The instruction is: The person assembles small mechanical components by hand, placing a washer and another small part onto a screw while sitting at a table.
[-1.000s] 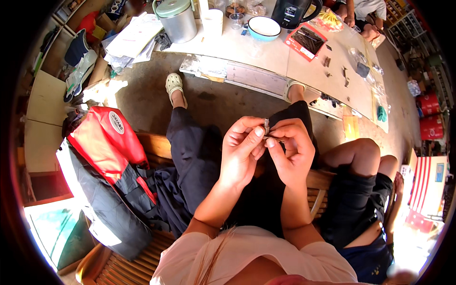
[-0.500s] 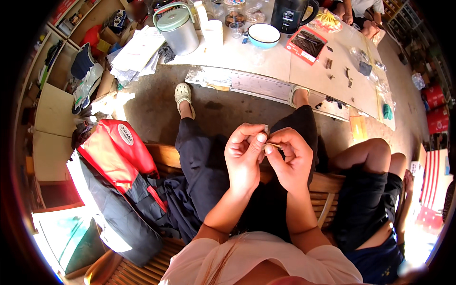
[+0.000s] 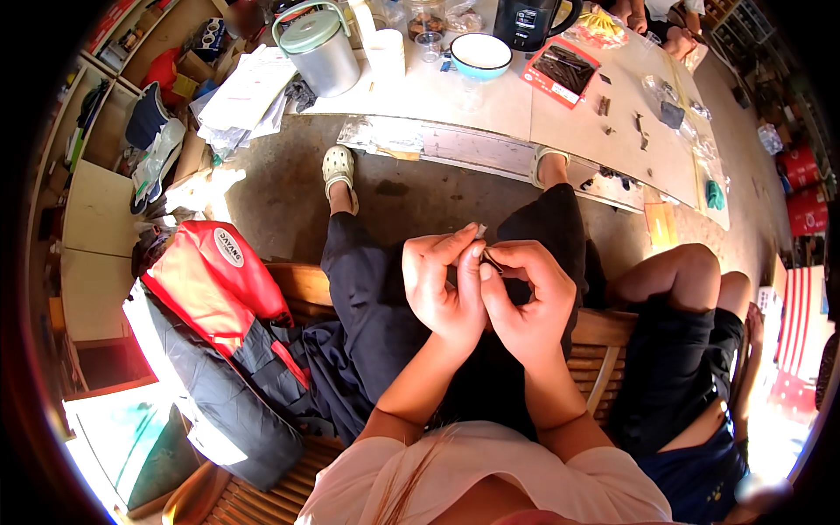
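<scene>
In front of my lap my two hands meet, thumbs side by side. My left hand (image 3: 444, 289) is closed in a pinch, with a small pale tip (image 3: 480, 231) sticking up beyond its fingertips. Thumb and forefinger of my right hand (image 3: 531, 297) press on a small thin dark piece (image 3: 493, 262) between the hands. My fingers cover most of it, so I cannot make out its kind, or whether the pale tip belongs to it. On the table beyond, a red box (image 3: 549, 87) holds many thin dark pieces, and a few dark strips (image 3: 642, 131) lie loose beside it.
A pale table (image 3: 490, 118) carries a lidded metal pail (image 3: 325, 61), a blue bowl (image 3: 481, 58), a black kettle (image 3: 525, 24) and papers (image 3: 249, 92). A red and black jacket (image 3: 219, 289) lies at my left. Another person's legs (image 3: 669, 284) are close on my right.
Both hands have tilted slightly, and my left hand has shifted a little to the left. The small piece is still pinched between them. The view has moved slightly.
</scene>
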{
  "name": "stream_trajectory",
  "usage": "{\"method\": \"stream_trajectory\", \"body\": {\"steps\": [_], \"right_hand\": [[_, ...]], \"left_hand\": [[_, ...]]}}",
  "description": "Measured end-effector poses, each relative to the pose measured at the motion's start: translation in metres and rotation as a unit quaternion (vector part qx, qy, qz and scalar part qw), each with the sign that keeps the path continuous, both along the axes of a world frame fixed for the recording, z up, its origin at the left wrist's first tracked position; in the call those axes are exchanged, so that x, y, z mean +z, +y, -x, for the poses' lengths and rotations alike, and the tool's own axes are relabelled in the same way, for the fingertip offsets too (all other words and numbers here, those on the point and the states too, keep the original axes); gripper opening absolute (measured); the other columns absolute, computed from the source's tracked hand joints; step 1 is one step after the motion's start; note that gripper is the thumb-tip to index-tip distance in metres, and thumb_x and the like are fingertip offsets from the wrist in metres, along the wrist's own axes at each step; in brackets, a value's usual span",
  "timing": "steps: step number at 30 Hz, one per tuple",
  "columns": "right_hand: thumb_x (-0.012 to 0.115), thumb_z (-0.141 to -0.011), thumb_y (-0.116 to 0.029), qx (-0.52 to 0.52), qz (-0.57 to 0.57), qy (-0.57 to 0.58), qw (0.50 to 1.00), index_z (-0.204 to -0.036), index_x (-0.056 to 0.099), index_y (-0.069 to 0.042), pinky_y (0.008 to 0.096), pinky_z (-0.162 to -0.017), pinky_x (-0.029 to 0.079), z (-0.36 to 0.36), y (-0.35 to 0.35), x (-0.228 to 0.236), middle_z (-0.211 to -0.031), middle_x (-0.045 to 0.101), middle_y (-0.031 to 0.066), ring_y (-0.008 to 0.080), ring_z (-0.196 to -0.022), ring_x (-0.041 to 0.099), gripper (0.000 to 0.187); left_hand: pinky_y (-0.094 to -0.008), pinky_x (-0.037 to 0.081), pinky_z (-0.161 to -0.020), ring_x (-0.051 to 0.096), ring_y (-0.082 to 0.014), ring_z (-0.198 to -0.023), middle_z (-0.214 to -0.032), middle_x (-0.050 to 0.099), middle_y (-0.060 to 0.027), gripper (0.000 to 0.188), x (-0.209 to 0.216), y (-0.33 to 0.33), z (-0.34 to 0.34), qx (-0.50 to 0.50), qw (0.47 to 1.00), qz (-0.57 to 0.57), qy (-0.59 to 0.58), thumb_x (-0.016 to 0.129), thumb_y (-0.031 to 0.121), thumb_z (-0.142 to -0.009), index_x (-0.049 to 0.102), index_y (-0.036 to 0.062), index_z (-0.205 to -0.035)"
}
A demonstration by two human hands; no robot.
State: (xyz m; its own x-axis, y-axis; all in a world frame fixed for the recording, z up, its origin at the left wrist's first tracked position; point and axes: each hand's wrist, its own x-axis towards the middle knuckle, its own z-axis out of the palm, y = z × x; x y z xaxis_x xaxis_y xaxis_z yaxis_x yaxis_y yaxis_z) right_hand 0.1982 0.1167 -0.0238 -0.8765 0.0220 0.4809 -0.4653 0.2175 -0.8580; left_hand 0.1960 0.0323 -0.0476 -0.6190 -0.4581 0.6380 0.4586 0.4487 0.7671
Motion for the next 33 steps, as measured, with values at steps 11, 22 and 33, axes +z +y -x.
{"method": "stream_trajectory", "body": {"steps": [11,22,33], "right_hand": [[0.061,-0.086,-0.012,0.236,0.375,-0.206,0.872,-0.092,0.057,0.002,0.0248,-0.064,0.046,0.002,0.004,-0.020,-0.084,0.060,0.0071,0.0119,-0.071,0.055,0.016],[0.063,-0.084,-0.015,0.260,0.414,-0.210,0.847,-0.088,0.057,0.000,0.0252,-0.061,0.046,0.004,0.005,-0.026,-0.083,0.061,0.0079,0.0129,-0.069,0.055,0.017],[0.060,-0.087,-0.012,0.238,0.345,-0.196,0.886,-0.088,0.054,-0.001,0.0228,-0.060,0.045,0.004,0.009,-0.025,-0.082,0.058,0.0057,0.0103,-0.069,0.054,0.012]], "left_hand": [[-0.0181,0.038,-0.045,0.044,-0.0048,-0.055,-0.079,0.047,-0.0011,0.010,0.009,0.002,-0.009,-0.178,0.929,-0.323,-0.027,0.058,-0.002,-0.083,0.058,-0.0006,-0.093],[-0.0196,0.038,-0.045,0.045,-0.0063,-0.056,-0.078,0.051,-0.0023,0.011,0.012,-0.005,-0.011,-0.282,0.852,-0.437,-0.057,0.059,0.005,-0.085,0.058,-0.0001,-0.095],[-0.0212,0.040,-0.049,0.043,-0.0059,-0.056,-0.076,0.051,-0.0009,0.013,0.011,-0.006,-0.012,-0.318,0.809,-0.487,-0.088,0.058,0.007,-0.086,0.058,0.0005,-0.098]]}}
